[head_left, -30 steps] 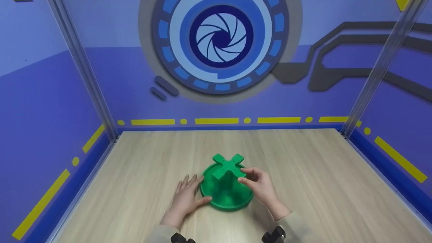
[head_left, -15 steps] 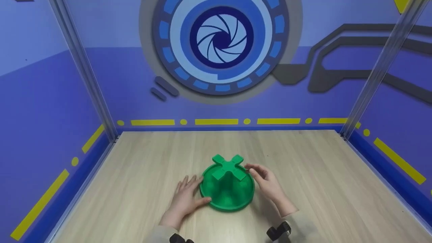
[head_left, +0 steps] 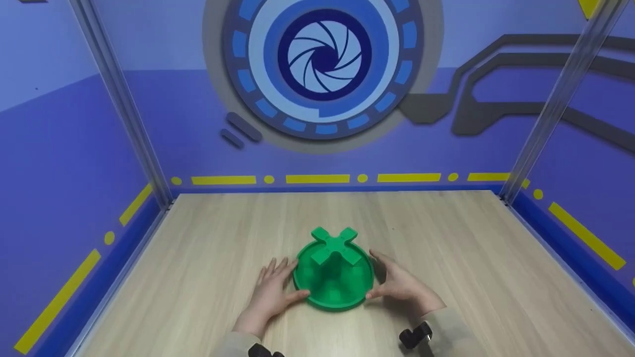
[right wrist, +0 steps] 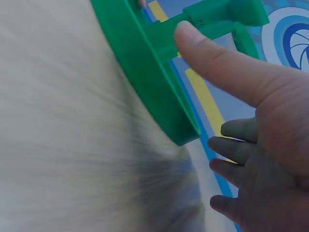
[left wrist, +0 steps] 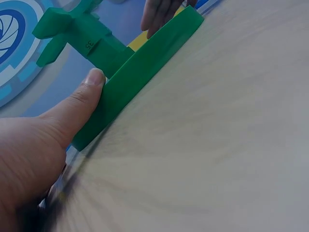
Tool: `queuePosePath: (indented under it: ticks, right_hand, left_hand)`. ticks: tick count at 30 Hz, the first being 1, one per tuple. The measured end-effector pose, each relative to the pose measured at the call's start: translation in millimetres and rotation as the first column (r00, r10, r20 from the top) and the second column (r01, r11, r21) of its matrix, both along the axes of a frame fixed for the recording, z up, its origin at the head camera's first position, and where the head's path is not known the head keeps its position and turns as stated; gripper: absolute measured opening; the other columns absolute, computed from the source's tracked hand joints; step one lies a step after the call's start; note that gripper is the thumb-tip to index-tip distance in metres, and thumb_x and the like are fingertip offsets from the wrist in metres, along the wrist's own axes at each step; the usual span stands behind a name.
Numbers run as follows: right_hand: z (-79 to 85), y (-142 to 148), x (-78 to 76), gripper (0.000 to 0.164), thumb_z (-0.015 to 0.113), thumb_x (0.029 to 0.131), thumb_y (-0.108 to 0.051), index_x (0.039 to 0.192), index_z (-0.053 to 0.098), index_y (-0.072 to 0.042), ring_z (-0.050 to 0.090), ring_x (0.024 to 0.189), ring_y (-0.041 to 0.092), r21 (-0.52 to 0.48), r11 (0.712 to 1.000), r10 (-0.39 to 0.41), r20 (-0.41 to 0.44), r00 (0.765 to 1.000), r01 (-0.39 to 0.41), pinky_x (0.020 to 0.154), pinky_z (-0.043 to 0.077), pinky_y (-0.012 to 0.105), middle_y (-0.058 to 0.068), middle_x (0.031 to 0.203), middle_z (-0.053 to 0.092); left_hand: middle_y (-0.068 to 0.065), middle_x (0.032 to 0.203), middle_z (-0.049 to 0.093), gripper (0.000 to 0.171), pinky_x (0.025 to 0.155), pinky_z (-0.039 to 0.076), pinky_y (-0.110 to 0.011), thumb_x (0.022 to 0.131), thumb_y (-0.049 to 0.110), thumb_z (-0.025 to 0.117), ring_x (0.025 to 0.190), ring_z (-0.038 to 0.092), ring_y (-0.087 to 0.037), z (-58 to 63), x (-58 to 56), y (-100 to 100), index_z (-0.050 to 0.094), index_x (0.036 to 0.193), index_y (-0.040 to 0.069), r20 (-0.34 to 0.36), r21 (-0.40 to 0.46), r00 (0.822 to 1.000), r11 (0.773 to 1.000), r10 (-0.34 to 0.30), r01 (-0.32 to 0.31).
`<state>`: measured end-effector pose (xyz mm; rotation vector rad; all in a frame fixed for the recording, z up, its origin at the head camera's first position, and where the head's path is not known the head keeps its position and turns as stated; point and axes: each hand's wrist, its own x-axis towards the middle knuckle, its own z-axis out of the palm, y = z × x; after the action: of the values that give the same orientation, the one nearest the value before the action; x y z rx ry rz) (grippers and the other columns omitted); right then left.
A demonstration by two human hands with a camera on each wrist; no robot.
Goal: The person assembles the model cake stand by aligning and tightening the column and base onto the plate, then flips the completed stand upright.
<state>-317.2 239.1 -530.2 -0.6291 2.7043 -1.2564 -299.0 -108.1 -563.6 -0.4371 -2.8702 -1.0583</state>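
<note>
A green round dish (head_left: pixel 333 306) with a low rim lies on the table. From its middle rises a green column (left wrist: pixel 99 46), marked with what looks like 35, topped by a green cross-shaped piece (head_left: pixel 336 244). My left hand (head_left: pixel 270 295) rests at the dish's left side, its straight thumb against the rim and its fingers spread along the edge. At the right side is my right hand (head_left: pixel 402 286), thumb near the front rim and fingers reaching toward the back. In the right wrist view, its extended fingers (right wrist: pixel 231 149) stand apart from the dish.
The wooden table (head_left: pixel 223 223) spreads around the dish. Blue printed panels (head_left: pixel 178 134) with yellow dashes close off the back and sides, and metal posts (head_left: pixel 124 109) stand at the back corners. Each sleeve ends near a black wrist device (head_left: pixel 415 336).
My right hand has let go of the cross-shaped piece, moved right and lowered to the dish's right rim, fingers spreading. My left hand has stayed at the left rim.
</note>
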Motion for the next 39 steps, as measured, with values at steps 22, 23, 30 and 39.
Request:
queuePosePath:
  ticks: [22,23,30,39]
  right_hand:
    - [-16.6,-8.9,0.1,0.122,0.101,0.06,-0.019,0.156,0.031,0.01,0.029,0.15,0.056,0.024,0.999,-0.048,0.013,0.999,0.047,0.124,0.024,0.068,0.036,0.159,0.036]
    - [-16.9,-9.0,-0.1,0.122,0.101,0.06,-0.019,0.156,0.031,0.01,0.029,0.15,0.056,0.022,0.999,-0.049,0.014,0.999,0.048,0.124,0.024,0.068,0.036,0.159,0.036]
    - [-18.5,-10.0,-1.5,0.121,0.101,0.058,-0.018,0.154,0.033,0.012,0.034,0.148,0.054,-0.002,0.999,-0.044,-0.004,0.999,0.044,0.123,0.029,0.066,0.035,0.157,0.039]
    - [-16.7,-11.4,-3.1,0.123,0.101,0.059,-0.016,0.156,0.03,0.01,0.032,0.151,0.052,-0.039,0.998,-0.054,0.043,0.998,0.056,0.125,0.027,0.063,0.033,0.159,0.038]
  left_hand:
    - [-0.018,0.164,0.039,0.117,0.129,0.002,-0.067,0.068,0.061,0.087,0.157,0.017,-0.048,1.2,2.7,2.1,0.037,0.16,0.009,0.026,0.019,0.999,0.999,-0.03,0.03]
    - [-0.019,0.164,0.039,0.117,0.129,0.002,-0.066,0.068,0.061,0.087,0.158,0.018,-0.047,1.5,2.3,2.1,0.037,0.16,0.009,0.03,0.021,0.999,0.999,-0.033,0.033]
    - [-0.023,0.164,0.036,0.117,0.13,-0.001,-0.063,0.07,0.058,0.087,0.155,0.029,-0.044,2.7,1.0,1.5,0.035,0.159,0.003,0.019,0.021,0.998,0.998,-0.067,0.067]
    - [-0.022,0.164,0.036,0.117,0.131,0.001,-0.063,0.07,0.055,0.087,0.155,0.03,-0.043,6.7,1.4,2.5,0.033,0.16,0.002,0.038,0.086,0.997,0.995,-0.06,0.057]
